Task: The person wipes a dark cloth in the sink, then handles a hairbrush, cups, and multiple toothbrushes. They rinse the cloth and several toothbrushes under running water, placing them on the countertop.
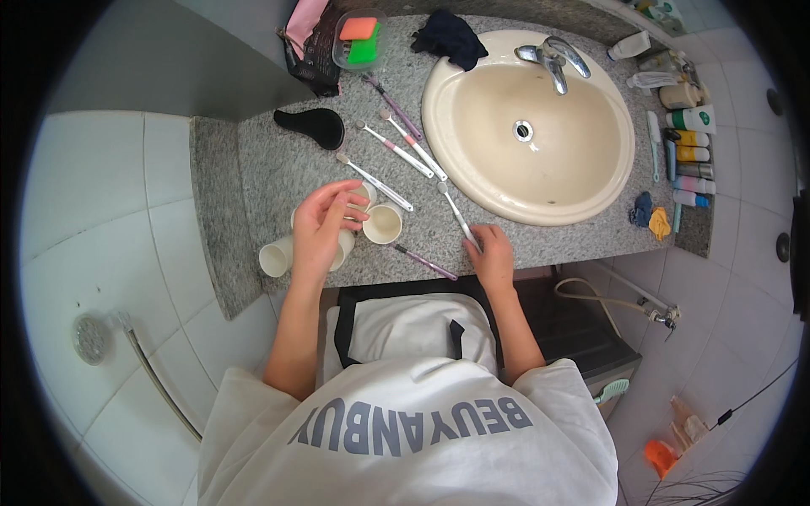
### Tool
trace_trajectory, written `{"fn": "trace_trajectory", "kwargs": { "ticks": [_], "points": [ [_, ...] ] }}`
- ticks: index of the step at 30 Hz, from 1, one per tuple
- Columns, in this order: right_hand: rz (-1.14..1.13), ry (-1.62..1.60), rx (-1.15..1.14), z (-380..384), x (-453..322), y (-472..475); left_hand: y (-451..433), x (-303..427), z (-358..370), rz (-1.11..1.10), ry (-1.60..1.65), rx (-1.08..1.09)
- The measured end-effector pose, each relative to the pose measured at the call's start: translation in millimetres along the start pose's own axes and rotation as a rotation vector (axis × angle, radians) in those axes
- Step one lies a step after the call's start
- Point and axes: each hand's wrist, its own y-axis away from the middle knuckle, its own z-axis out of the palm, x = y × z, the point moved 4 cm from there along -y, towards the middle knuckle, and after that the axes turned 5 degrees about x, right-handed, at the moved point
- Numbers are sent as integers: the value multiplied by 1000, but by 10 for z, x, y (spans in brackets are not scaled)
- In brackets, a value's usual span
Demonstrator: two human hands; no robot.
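Observation:
My right hand [492,258] grips the handle end of a white toothbrush [454,205] at the counter's front edge, its bristle head pointing away from me. My left hand [326,218] hovers over a cluster of white cups, fingers apart and partly hiding them. One cup [383,224] stands upright beside its fingertips, and another cup [275,258] lies tipped to the left of the wrist. Between the hands lies a purple toothbrush [425,262]. Farther back rest a white toothbrush [376,182], two pink-and-white toothbrushes [395,150] [414,147] and another purple toothbrush [395,107].
A beige sink [506,171] with a chrome faucet [554,60] fills the counter's right half. A dark cloth [450,38] overlaps its rim. At back left are a black hairbrush [313,126] and a plastic box [340,54] with sponges. Tubes and bottles [690,120] line the right wall.

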Motion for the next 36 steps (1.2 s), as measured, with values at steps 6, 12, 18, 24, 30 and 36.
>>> {"fn": "trace_trajectory", "kwargs": {
  "ticks": [6,12,18,24,30,36],
  "points": [
    [208,-101,-130,-303,230,-49,-93,344,317,150,-29,-26],
    [500,-567,-73,-813,451,-210,-715,808,1455,486,-276,-26],
    [570,-647,-24,-1098,846,-669,-1433,879,2918,1019,-763,-70],
    [590,-663,-76,-1229,1124,-1096,-2177,681,3831,1110,-1134,-11],
    [609,-689,-118,-1255,1381,-1387,-2746,427,4114,1080,-1392,-3],
    [606,-729,-149,-1198,1476,-1671,-2647,719,3875,914,-915,-36]
  ]
}}
